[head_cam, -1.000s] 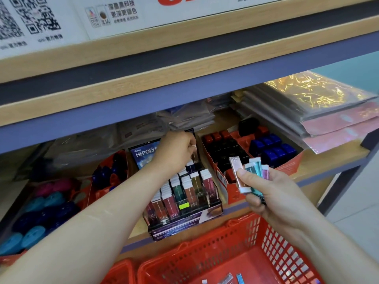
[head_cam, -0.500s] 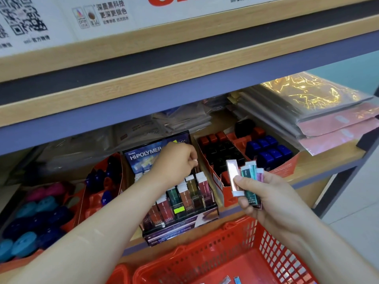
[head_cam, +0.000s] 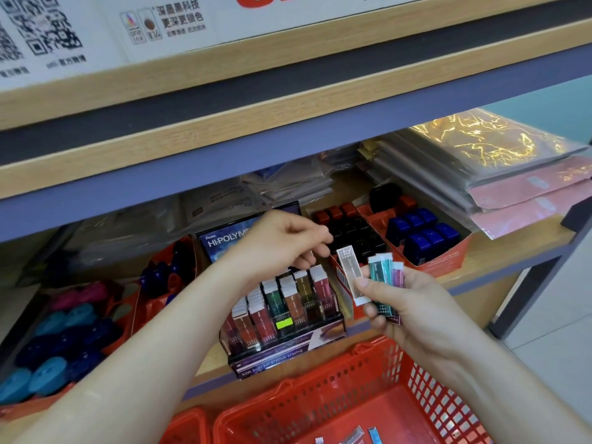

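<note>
Right hand point(head_cam: 413, 312) grips fanned erasers point(head_cam: 381, 277); left hand point(head_cam: 282, 241) curled over display point(head_cam: 288, 350)

I look at a stationery shop. A wooden shelf point(head_cam: 512, 249) carries a display box point(head_cam: 288, 350) with erasers point(head_cam: 290, 299) in rows, orange cartons point(head_cam: 443, 265) and wrapped paper packs point(head_cam: 519, 200). Above is a brand sign point(head_cam: 96, 33) with QR codes, and below stands a red shopping basket point(head_cam: 320, 395).
</note>
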`<state>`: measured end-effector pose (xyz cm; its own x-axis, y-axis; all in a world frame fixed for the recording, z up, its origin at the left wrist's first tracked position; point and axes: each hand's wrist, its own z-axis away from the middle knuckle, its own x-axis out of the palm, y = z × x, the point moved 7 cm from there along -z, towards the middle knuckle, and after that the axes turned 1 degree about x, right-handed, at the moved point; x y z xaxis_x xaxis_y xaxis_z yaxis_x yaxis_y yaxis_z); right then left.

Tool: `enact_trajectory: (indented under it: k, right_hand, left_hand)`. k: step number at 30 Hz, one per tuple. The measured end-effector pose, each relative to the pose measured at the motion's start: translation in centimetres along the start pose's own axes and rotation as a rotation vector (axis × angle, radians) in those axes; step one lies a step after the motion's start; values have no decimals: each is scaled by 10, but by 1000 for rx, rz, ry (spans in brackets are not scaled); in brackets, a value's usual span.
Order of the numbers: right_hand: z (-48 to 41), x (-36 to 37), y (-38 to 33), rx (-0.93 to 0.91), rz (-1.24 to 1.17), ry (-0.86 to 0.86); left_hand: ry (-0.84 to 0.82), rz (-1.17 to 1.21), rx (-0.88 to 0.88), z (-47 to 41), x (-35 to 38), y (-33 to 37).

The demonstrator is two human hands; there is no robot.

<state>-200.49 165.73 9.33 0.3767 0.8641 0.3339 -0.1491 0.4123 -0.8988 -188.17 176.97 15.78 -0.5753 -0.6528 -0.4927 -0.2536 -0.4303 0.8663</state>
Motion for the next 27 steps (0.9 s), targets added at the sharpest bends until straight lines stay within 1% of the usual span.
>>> enact_trajectory:
  k: [2,3,8,10,12,15,18,19,20,22,23,24,27]
  right_hand:
    - [0,4,2,1,13,-26]
    - [0,5,2,2,10,-33]
    - [1,11,4,24,-106,-98]
    - [1,12,3,24,-140,-103]
    - [1,13,4,13,-115,-93]
    - [1,16,5,13,-88,-85]
    - [0,8,3,46,-199,-12]
    - [-1,4,1,52,-252,7]
    - [-1,0,-1,52,-287,18]
    - [-2,-4,-3,47,-286,19]
    - [-2,-4,-3,44,-272,17]
    - [-1,-5,-3,40,-262,19]
    - [-2,-4,-2,33,-241,27]
  left_hand:
    - [-96,42,14,12,12,5]
    - [-110,68,20,15,15,6]
    - [-81,265,-1,21,16,2]
    - [-99,263,-18,26,22,-2]
    - [-107,227,-17,32,28,-2]
    - [-51,189,-1,37,25,2]
    - [89,189,18,35,-2,5]
    - [139,148,43,34,-14,6]
    - [180,46,74,33,-26,8]
    - [216,-224,114,30,-42,11]
    - [223,-322,114,29,-45,11]
    - [233,-375,106,29,-46,9]
    - [262,-385,68,30,-41,3]
